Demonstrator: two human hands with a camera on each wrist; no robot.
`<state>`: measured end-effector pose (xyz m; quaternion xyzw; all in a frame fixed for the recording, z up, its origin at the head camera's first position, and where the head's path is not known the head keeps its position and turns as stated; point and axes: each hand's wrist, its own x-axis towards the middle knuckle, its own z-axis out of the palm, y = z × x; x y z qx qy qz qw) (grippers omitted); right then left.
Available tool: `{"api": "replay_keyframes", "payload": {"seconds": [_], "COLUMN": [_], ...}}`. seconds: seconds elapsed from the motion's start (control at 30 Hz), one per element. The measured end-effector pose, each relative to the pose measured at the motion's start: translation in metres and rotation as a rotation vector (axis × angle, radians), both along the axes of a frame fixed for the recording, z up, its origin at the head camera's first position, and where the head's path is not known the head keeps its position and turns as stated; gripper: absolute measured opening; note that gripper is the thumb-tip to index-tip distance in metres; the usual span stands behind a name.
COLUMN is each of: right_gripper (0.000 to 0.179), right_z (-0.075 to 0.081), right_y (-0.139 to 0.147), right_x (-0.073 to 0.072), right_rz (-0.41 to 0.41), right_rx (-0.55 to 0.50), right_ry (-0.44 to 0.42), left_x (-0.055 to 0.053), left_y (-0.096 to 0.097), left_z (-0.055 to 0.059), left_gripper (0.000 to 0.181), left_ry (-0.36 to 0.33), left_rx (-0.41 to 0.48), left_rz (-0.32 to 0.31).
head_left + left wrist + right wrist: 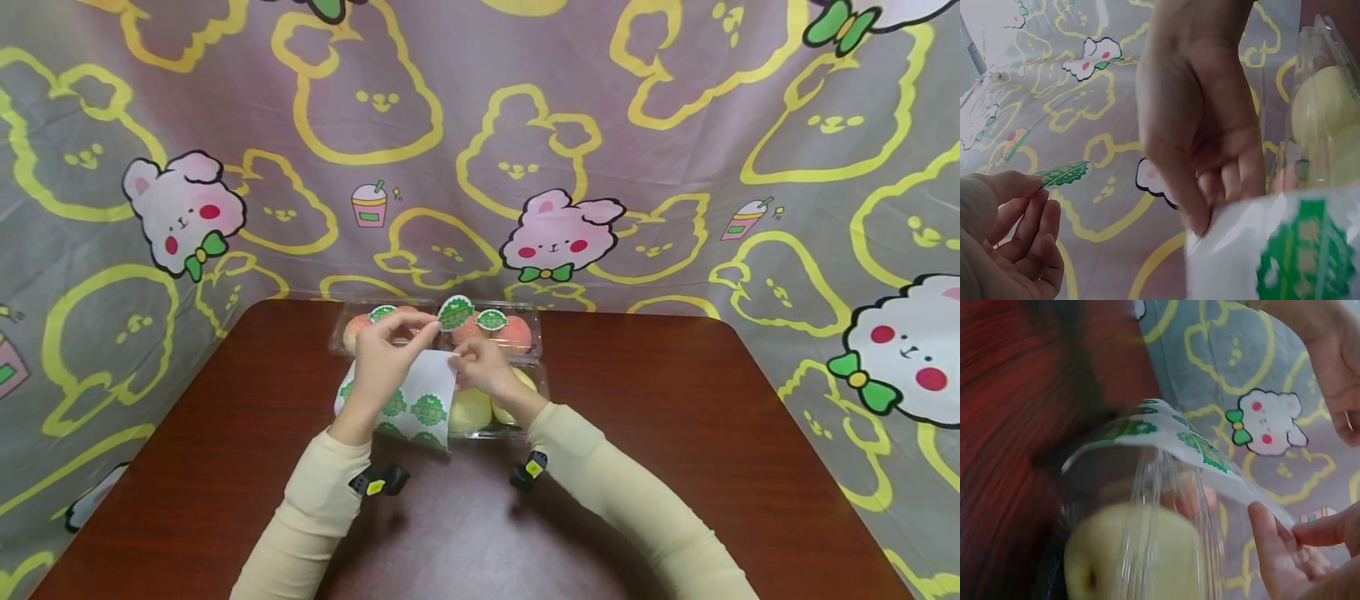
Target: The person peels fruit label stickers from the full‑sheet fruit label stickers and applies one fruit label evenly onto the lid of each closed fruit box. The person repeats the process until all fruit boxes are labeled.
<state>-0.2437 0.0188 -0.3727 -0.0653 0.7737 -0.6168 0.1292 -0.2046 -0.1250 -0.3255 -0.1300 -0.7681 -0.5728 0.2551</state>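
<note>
Between thumb and index finger, my left hand [384,357] pinches a round green-and-white sticker [455,314], raised over the back fruit boxes. My right hand [491,371] pinches the upper right corner of a white sticker sheet [427,379] printed with several green badges. The sheet hangs down over the front of the fruit, hiding what lies under its left part. In the left wrist view, the sticker [1066,175] sticks out free from the left fingertips, apart from the sheet. Under the sheet in the right wrist view is a yellow fruit [1135,550] in a clear plastic box.
Clear boxes [536,321] with reddish fruit stand at the back, bearing green stickers [492,320]. Yellow fruit [471,412] sits in a clear box in front. The brown table [637,417] meets a patterned cloth [675,167] behind and at both sides.
</note>
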Motion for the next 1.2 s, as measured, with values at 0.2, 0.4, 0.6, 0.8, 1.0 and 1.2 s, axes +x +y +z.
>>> {"api": "replay_keyframes", "payload": {"seconds": [0.2, 0.4, 0.6, 0.8, 1.0, 1.2], "right_gripper": [0.022, 0.007, 0.009, 0.011, 0.031, 0.006], "right_z": [0.009, 0.008, -0.009, -0.010, 0.003, -0.004], "right_y": [-0.026, -0.036, -0.034, -0.041, -0.050, -0.051], "right_x": [0.002, -0.006, -0.010, -0.003, 0.007, -0.001], "right_rz": [0.170, 0.025, -0.038, 0.112, 0.346, 0.065], "right_rx": [-0.110, -0.238, 0.063, 0.020, -0.187, -0.095], "right_ry": [0.004, -0.073, 0.028, 0.028, -0.086, -0.098], "left_x": [0.001, 0.001, 0.000, 0.000, 0.002, 0.003], "left_y": [-0.005, -0.006, -0.008, -0.009, -0.008, -0.009], "left_z": [0.005, 0.006, 0.003, 0.004, 0.006, 0.005], "left_gripper": [0.010, 0.008, 0.008, 0.008, 0.008, 0.008], "left_ry": [0.095, 0.135, 0.132, 0.123, 0.119, 0.103], "left_rx": [-0.002, 0.015, 0.002, -0.005, 0.012, 0.026], "left_rz": [0.011, -0.003, -0.004, 0.010, 0.003, -0.008]}}
